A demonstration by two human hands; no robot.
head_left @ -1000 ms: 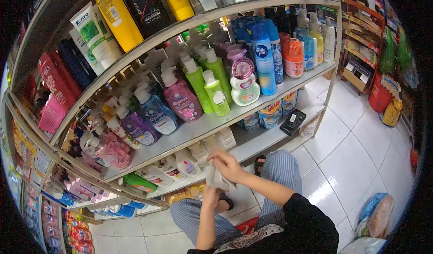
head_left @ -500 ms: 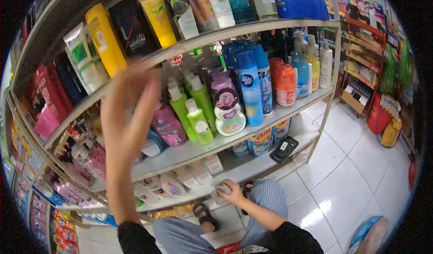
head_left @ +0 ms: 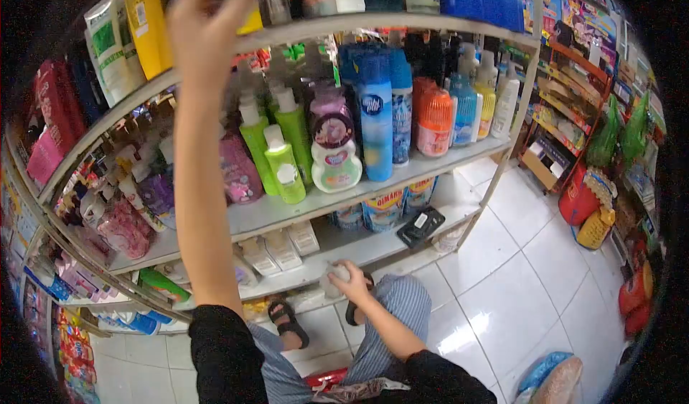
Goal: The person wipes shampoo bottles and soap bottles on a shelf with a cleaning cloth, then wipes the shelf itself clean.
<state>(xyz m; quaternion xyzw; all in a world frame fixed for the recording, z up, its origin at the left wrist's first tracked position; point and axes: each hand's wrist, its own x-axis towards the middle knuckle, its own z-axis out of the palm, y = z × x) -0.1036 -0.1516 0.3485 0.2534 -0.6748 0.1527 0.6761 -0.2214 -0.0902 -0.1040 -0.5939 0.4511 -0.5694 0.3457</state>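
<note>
My left hand [head_left: 204, 23] is raised to the top shelf [head_left: 402, 22], fingers curled round a yellow tube [head_left: 251, 22] that stands among other tubes; the hand hides most of it. Down by my knees, my right hand [head_left: 357, 285] grips a crumpled whitish cloth [head_left: 330, 280] against the front edge of the lowest shelf [head_left: 373, 249]. I am crouched, with striped trousers and sandals showing below.
The middle shelf [head_left: 402, 170] carries green pump bottles [head_left: 283, 160], a blue spray can [head_left: 375, 117] and several other bottles. A black device [head_left: 421, 226] lies on the lowest shelf. White tiled floor [head_left: 517, 282] spreads right, toward a goods rack [head_left: 574, 117] and a bag [head_left: 552, 379].
My left hand left the cloth and rose from knee height to the top shelf. My right hand kept the cloth and moved to the lowest shelf's edge. The view tilted upward.
</note>
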